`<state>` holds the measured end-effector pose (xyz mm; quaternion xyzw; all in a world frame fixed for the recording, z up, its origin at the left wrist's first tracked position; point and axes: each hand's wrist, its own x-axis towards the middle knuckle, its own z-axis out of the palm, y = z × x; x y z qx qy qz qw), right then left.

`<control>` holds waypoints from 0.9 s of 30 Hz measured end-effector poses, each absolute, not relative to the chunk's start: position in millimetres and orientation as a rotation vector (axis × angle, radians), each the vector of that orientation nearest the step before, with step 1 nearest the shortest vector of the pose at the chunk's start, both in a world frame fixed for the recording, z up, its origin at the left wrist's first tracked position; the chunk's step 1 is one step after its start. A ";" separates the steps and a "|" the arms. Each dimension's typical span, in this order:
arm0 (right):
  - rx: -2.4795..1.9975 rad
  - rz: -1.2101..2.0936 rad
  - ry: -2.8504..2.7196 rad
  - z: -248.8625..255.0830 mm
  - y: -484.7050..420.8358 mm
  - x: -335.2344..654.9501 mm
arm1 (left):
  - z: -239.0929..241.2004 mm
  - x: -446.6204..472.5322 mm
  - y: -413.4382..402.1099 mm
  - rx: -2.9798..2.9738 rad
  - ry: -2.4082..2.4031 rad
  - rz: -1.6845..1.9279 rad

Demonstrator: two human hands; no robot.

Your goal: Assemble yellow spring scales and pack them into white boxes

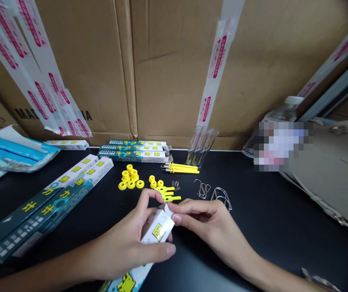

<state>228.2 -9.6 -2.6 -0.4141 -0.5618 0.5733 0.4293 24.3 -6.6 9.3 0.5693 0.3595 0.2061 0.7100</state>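
Observation:
My left hand is wrapped around a long, slim cardboard box, white with yellow labels, which slants up toward the middle of the table. At the box's upper end, the thumb and fingertips of my right hand pinch the white end flap, which stands partly raised. Whatever is inside the box cannot be seen. Just beyond my fingers lie yellow plastic pronged pieces and small springs. To the right of them are bent metal hooks and metal wire loops.
Yellow collars and rings sit left of centre, with yellow rods behind. Clear tubes lean on a large carton. Similar boxes lie at the back and left. A bottle and bag stand right.

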 end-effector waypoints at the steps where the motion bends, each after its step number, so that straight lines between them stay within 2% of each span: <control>1: -1.041 1.435 -1.403 -1.8 -9.8 228.1 | 9.9 24.7 -6.7 1.270 0.803 0.457; 9: -1.098 1.522 -1.329 3.0 -14.6 225.5 | 11.3 25.6 -7.9 1.279 0.777 0.465; 27: -1.081 1.321 -1.568 -0.6 -22.2 223.0 | 3.7 23.9 -5.9 1.243 0.739 0.485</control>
